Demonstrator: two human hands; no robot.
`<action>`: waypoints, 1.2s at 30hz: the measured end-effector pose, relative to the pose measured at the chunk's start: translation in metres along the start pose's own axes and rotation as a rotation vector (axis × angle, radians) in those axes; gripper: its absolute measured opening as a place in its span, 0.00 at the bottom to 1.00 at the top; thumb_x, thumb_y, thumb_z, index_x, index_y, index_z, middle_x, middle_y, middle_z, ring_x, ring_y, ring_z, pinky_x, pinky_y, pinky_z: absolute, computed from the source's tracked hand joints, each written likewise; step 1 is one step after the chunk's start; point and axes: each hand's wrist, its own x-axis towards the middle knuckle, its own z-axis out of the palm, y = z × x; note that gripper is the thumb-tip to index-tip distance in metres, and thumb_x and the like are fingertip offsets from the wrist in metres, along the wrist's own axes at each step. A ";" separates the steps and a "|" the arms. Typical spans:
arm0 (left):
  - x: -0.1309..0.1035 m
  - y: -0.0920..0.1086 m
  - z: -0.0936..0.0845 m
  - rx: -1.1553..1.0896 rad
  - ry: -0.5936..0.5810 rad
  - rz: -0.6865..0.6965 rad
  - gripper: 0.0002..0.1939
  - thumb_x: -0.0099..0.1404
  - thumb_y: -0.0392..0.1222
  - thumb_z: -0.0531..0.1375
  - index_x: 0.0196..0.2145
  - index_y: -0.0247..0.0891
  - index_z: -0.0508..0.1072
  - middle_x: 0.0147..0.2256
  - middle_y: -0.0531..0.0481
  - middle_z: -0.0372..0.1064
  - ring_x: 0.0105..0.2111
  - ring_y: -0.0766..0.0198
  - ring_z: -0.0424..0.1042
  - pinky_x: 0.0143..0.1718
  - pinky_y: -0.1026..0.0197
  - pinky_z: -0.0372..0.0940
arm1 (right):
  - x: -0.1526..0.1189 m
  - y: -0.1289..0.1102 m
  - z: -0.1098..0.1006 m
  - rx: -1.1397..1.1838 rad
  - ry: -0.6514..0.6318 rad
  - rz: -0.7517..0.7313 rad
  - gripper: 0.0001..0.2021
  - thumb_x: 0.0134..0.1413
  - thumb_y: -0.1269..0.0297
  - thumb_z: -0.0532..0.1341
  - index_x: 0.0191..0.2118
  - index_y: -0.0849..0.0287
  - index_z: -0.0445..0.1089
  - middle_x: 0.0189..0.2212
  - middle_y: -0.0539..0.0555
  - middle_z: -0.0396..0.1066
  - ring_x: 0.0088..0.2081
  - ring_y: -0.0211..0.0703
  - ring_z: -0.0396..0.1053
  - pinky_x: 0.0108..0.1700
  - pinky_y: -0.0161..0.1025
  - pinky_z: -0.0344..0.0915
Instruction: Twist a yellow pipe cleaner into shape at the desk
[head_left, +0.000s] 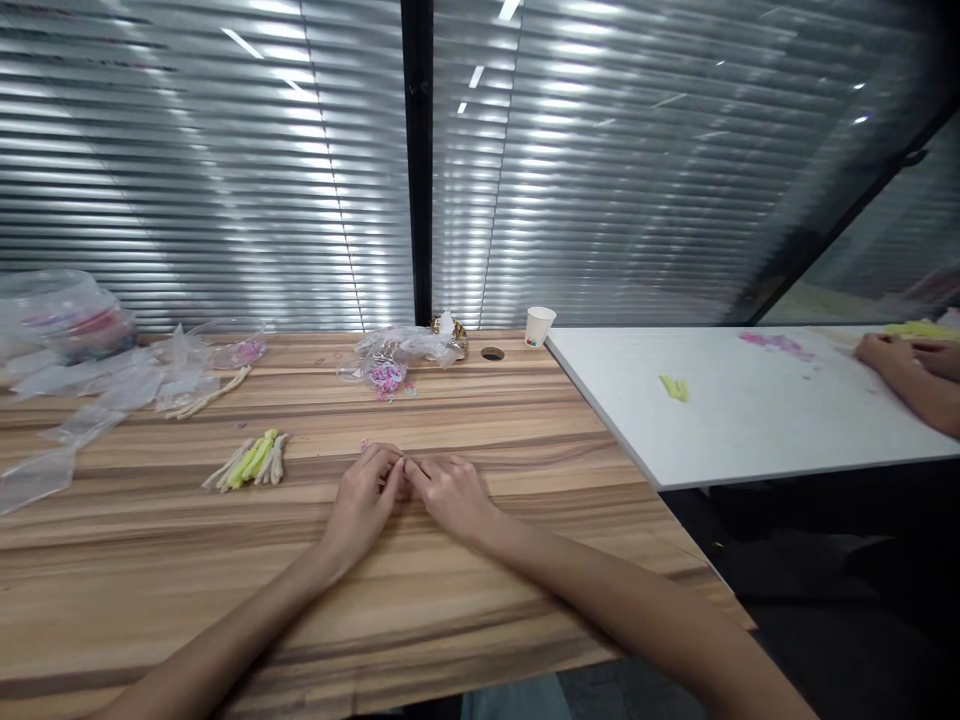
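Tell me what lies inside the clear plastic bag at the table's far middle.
Small pink and pale bits show through the clear plastic bag. Crumpled folds cover the rest, so what else it holds cannot be seen.

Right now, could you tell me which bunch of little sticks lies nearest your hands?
The yellow-green and cream bunch on the wooden table, beside the left hand.

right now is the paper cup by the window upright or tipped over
Upright. The paper cup stands on its base at the back edge of the wooden table, with its open rim facing up. Whether anything is inside cannot be told.

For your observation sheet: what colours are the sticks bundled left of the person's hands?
Yellow-green and cream sticks, clearest in the head view.
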 end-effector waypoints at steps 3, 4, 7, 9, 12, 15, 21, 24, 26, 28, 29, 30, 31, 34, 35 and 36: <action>-0.001 -0.003 0.000 -0.136 0.063 -0.078 0.09 0.61 0.43 0.54 0.30 0.38 0.71 0.37 0.46 0.68 0.38 0.58 0.68 0.42 0.58 0.61 | 0.000 0.002 -0.003 0.087 0.016 0.046 0.14 0.57 0.73 0.51 0.47 0.59 0.66 0.37 0.55 0.73 0.35 0.43 0.69 0.37 0.37 0.62; -0.001 -0.004 0.000 -0.208 0.076 -0.131 0.09 0.61 0.45 0.55 0.32 0.38 0.71 0.38 0.46 0.68 0.38 0.58 0.68 0.42 0.58 0.62 | 0.000 0.003 -0.004 0.135 0.026 0.072 0.14 0.57 0.73 0.51 0.46 0.58 0.66 0.36 0.54 0.73 0.35 0.42 0.69 0.37 0.36 0.61; 0.000 -0.010 0.001 -0.517 0.038 -0.310 0.15 0.58 0.49 0.57 0.41 0.38 0.68 0.38 0.46 0.69 0.34 0.59 0.71 0.39 0.56 0.66 | 0.001 0.005 -0.007 0.323 0.084 0.152 0.14 0.58 0.73 0.50 0.45 0.55 0.68 0.34 0.52 0.73 0.34 0.40 0.69 0.36 0.33 0.61; 0.003 -0.013 0.002 -0.723 -0.009 -0.392 0.20 0.57 0.50 0.59 0.43 0.36 0.66 0.35 0.48 0.70 0.35 0.59 0.71 0.40 0.55 0.67 | 0.001 0.008 -0.007 0.491 0.134 0.168 0.14 0.59 0.72 0.50 0.45 0.55 0.69 0.35 0.52 0.74 0.34 0.38 0.69 0.36 0.32 0.61; 0.008 -0.016 0.003 -0.899 -0.052 -0.451 0.22 0.53 0.51 0.62 0.42 0.34 0.69 0.36 0.46 0.71 0.38 0.59 0.71 0.45 0.55 0.64 | 0.004 0.012 -0.003 0.717 0.159 0.186 0.14 0.60 0.68 0.49 0.45 0.55 0.69 0.35 0.50 0.74 0.33 0.37 0.69 0.35 0.31 0.62; 0.009 -0.017 0.002 -0.857 -0.086 -0.422 0.19 0.50 0.48 0.65 0.38 0.34 0.72 0.37 0.45 0.72 0.39 0.58 0.70 0.46 0.56 0.62 | 0.006 0.015 0.001 0.777 0.143 0.209 0.13 0.60 0.67 0.49 0.40 0.57 0.71 0.28 0.49 0.73 0.29 0.36 0.68 0.34 0.31 0.61; 0.010 -0.019 -0.002 -0.801 -0.025 -0.418 0.14 0.51 0.47 0.65 0.31 0.34 0.74 0.33 0.47 0.72 0.35 0.60 0.69 0.41 0.59 0.63 | 0.005 0.012 0.001 0.733 0.111 0.086 0.14 0.59 0.65 0.50 0.47 0.57 0.68 0.35 0.52 0.73 0.33 0.38 0.69 0.36 0.32 0.61; 0.016 -0.022 -0.013 -0.953 0.048 -0.470 0.15 0.51 0.49 0.64 0.30 0.34 0.72 0.33 0.46 0.71 0.35 0.62 0.69 0.41 0.60 0.63 | 0.003 0.010 0.001 0.707 0.075 0.081 0.15 0.58 0.63 0.53 0.50 0.57 0.65 0.36 0.53 0.74 0.32 0.39 0.69 0.36 0.32 0.62; 0.023 -0.026 -0.026 -1.002 0.075 -0.497 0.17 0.51 0.51 0.64 0.30 0.33 0.71 0.30 0.47 0.71 0.32 0.63 0.70 0.37 0.61 0.64 | 0.002 0.010 0.003 0.688 0.062 0.104 0.15 0.57 0.62 0.54 0.49 0.57 0.66 0.35 0.52 0.74 0.32 0.39 0.70 0.36 0.33 0.63; 0.030 -0.033 -0.041 -0.911 0.151 -0.523 0.18 0.48 0.52 0.64 0.29 0.34 0.70 0.26 0.50 0.69 0.26 0.66 0.68 0.31 0.64 0.63 | 0.002 0.010 0.006 0.668 0.082 0.129 0.15 0.57 0.63 0.54 0.49 0.57 0.67 0.37 0.53 0.74 0.33 0.39 0.71 0.38 0.33 0.63; 0.033 -0.038 -0.049 -0.812 0.171 -0.531 0.19 0.48 0.53 0.64 0.29 0.34 0.70 0.24 0.51 0.68 0.24 0.67 0.67 0.29 0.64 0.62 | 0.002 0.010 0.007 0.658 0.094 0.137 0.14 0.57 0.64 0.54 0.49 0.56 0.67 0.38 0.53 0.74 0.35 0.39 0.71 0.39 0.34 0.64; 0.036 -0.044 -0.057 -0.679 0.164 -0.529 0.20 0.48 0.53 0.64 0.30 0.34 0.70 0.24 0.51 0.68 0.24 0.65 0.67 0.28 0.64 0.61 | 0.002 0.010 0.007 0.647 0.107 0.142 0.14 0.58 0.65 0.53 0.48 0.56 0.68 0.38 0.53 0.74 0.36 0.40 0.71 0.40 0.34 0.64; 0.037 -0.050 -0.064 -0.520 0.157 -0.501 0.20 0.48 0.53 0.63 0.31 0.34 0.70 0.24 0.51 0.68 0.24 0.64 0.67 0.27 0.64 0.61 | 0.002 0.010 0.007 0.637 0.119 0.144 0.14 0.58 0.66 0.53 0.47 0.55 0.69 0.39 0.53 0.74 0.37 0.40 0.71 0.40 0.34 0.64; 0.038 -0.070 -0.078 0.078 0.156 -0.393 0.14 0.53 0.51 0.59 0.27 0.35 0.71 0.23 0.48 0.69 0.26 0.59 0.68 0.27 0.63 0.57 | 0.002 0.011 0.007 0.615 0.156 0.130 0.13 0.58 0.67 0.52 0.46 0.55 0.70 0.40 0.53 0.74 0.38 0.40 0.71 0.40 0.34 0.65; 0.037 -0.075 -0.081 0.254 0.140 -0.377 0.13 0.54 0.49 0.57 0.26 0.36 0.71 0.23 0.47 0.69 0.27 0.57 0.68 0.28 0.62 0.56 | 0.002 0.012 0.007 0.608 0.167 0.126 0.13 0.58 0.68 0.52 0.46 0.55 0.70 0.40 0.52 0.74 0.38 0.40 0.71 0.40 0.34 0.65; 0.035 -0.081 -0.082 0.417 0.109 -0.376 0.12 0.56 0.47 0.55 0.25 0.36 0.70 0.23 0.45 0.70 0.27 0.56 0.69 0.28 0.62 0.56 | 0.001 0.012 0.008 0.599 0.173 0.121 0.13 0.58 0.68 0.52 0.46 0.55 0.70 0.40 0.52 0.74 0.38 0.40 0.71 0.40 0.34 0.65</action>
